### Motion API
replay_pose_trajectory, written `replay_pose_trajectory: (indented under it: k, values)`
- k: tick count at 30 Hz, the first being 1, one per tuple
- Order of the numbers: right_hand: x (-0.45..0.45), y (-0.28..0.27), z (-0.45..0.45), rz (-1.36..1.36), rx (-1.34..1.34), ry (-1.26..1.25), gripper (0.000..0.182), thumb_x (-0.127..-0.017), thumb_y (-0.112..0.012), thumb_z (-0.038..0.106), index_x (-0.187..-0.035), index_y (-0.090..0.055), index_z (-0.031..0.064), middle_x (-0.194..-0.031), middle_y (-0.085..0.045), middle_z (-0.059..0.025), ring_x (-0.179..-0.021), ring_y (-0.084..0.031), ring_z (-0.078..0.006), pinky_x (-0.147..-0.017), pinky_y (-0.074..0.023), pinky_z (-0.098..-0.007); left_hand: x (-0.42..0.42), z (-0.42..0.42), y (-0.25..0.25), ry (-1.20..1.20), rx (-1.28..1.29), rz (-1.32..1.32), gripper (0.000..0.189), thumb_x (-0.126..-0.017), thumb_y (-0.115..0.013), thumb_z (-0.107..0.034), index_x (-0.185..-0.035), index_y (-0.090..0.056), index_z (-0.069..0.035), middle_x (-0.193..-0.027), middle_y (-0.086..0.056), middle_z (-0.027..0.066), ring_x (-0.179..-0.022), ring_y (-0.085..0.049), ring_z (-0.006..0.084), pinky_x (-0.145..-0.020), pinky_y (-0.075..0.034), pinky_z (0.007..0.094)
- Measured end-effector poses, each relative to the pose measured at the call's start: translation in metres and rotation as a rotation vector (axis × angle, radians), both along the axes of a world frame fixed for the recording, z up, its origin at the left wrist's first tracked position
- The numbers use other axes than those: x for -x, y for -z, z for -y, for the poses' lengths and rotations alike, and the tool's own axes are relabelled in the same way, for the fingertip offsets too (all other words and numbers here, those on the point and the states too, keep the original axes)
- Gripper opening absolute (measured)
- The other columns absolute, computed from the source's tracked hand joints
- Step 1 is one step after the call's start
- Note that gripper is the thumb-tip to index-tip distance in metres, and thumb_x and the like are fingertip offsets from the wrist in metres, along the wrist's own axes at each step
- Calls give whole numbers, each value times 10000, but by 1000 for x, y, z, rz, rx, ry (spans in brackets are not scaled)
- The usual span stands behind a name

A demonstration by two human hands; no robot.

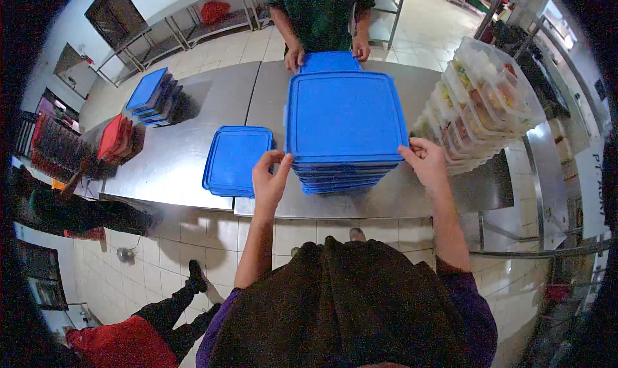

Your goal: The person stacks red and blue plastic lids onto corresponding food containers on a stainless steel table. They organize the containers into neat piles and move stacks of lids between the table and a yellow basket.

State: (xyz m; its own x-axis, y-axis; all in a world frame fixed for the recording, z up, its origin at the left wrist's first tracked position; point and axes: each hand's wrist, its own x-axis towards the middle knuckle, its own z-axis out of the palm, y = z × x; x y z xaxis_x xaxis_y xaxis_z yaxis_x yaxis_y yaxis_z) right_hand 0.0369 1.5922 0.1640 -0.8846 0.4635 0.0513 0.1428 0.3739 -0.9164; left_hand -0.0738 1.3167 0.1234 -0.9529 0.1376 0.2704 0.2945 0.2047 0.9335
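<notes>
A stack of blue-lidded plastic containers (345,177) stands before me on the steel table. Its top blue lid (345,117) is square with a raised rim. At the near left corner, my left hand (270,182) has its thumb and fingertips on the edge of this lid. My right hand (427,162) pinches the near right corner, thumb against the rim and fingers curled. Left of the stack lies another blue lid (236,160), partly behind my left hand. Whether the top lid is fully seated cannot be told.
Across the steel table (183,175), a person in dark green (321,20) touches another blue lid (330,61). Open clear containers of food (475,102) rise in a tall stack at right. Blue-lidded containers (154,97) and red-lidded ones (116,138) stand at left. A person in red (125,344) is behind left.
</notes>
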Motion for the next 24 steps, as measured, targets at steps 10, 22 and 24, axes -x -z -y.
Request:
replay_pose_trajectory:
  k: [10,22,24]
  values:
    - [5,6,1,-212,106,22,202,-682,-626,98,-819,-543,-26,-689,-571,-45,-571,-510,-71,-513,-410,-194,0,-1,-14,41,-73,130,143,-697,-610,-121,-688,-524,-7,-638,-516,10,-600,-441,70,-562,-361,204]
    - [2,9,1,-153,117,56,166,-699,-605,80,-821,-528,-2,-709,-543,-25,-549,-469,-72,-467,-377,-207,-2,-3,-5,76,-215,140,98,-730,-575,-106,-688,-497,-64,-608,-463,-39,-548,-390,31,-490,-299,175]
    - [2,5,1,-148,-147,89,156,-682,-607,76,-800,-533,5,-732,-529,-38,-580,-477,-99,-500,-387,-229,-1,-4,-6,87,-240,141,101,-726,-578,-109,-687,-496,-64,-605,-458,-41,-548,-385,31,-491,-297,175]
